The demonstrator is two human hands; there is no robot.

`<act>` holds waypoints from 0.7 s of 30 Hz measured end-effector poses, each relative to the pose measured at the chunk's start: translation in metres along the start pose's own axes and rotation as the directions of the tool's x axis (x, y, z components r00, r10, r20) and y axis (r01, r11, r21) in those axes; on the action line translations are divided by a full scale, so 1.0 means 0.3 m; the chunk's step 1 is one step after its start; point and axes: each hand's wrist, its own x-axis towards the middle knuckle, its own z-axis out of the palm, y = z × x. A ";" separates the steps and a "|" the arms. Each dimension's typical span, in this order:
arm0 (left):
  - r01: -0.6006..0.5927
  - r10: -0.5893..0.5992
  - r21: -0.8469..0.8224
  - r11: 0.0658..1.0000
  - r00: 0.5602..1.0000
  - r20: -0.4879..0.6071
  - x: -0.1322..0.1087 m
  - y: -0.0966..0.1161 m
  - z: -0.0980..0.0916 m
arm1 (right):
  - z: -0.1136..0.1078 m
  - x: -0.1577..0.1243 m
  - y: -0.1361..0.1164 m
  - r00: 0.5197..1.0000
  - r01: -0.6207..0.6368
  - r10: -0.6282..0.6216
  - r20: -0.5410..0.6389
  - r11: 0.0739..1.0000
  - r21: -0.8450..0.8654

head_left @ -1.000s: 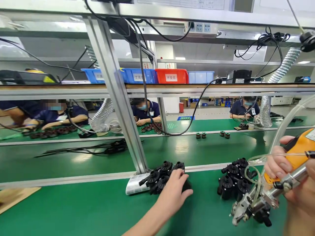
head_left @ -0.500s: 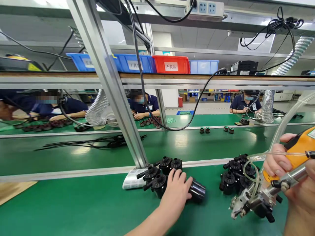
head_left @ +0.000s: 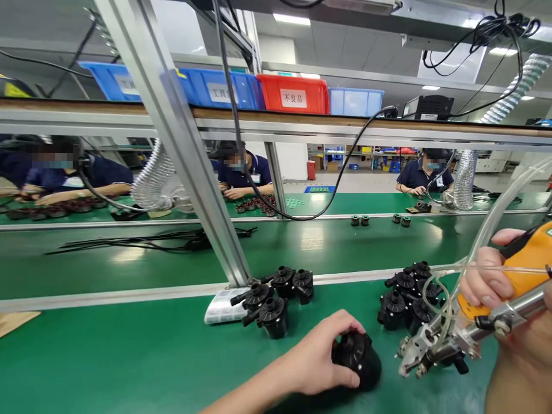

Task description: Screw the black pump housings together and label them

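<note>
My left hand (head_left: 321, 359) is wrapped round a black pump (head_left: 360, 359), a round body with a ribbed cap, at the front middle of the green bench; whether the pump touches the bench I cannot tell. At the right edge my right hand (head_left: 487, 282) grips an orange and black screwdriver (head_left: 524, 267) with a metal nose and clear feed tubes. Its tip hangs right of the held pump, apart from it. A cluster of similar pumps (head_left: 273, 313) stands left of my left hand. Further pumps (head_left: 393, 309) stand behind the screwdriver's nose, which partly hides them.
A slanted aluminium post (head_left: 176, 132) rises at left beside a white roll (head_left: 224, 310). Overhead, a shelf (head_left: 259, 122) carries blue bins and a red bin (head_left: 294, 95). A black cable (head_left: 319, 215) hangs in a loop. Several co-workers in dark blue shirts sit across the bench.
The pump in my left hand has come right and nearer, from lying on its side by the left cluster to a more upright pose. The screwdriver stays nearly still; the view has shifted slightly.
</note>
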 end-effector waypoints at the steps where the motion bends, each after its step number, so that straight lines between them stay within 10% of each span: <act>1: -0.030 0.031 0.026 0.999 0.999 -0.013 -0.007 0.021 0.001 | 0.007 -0.003 0.005 0.999 -0.007 0.007 0.046 1.000 0.004; 9: -0.202 0.184 -0.161 0.966 0.976 -0.119 0.017 -0.059 0.149 | 0.058 -0.014 0.128 0.988 0.079 -0.055 0.141 0.982 -0.169; 13: -0.162 0.074 -0.326 0.931 0.961 -0.266 0.033 -0.136 0.190 | 0.065 -0.017 0.160 0.983 0.131 -0.095 0.154 0.961 -0.243; 21: -0.083 -0.007 -0.488 0.869 0.984 -0.180 0.064 -0.174 0.215 | 0.080 -0.005 0.165 0.975 0.203 -0.175 0.135 0.950 -0.236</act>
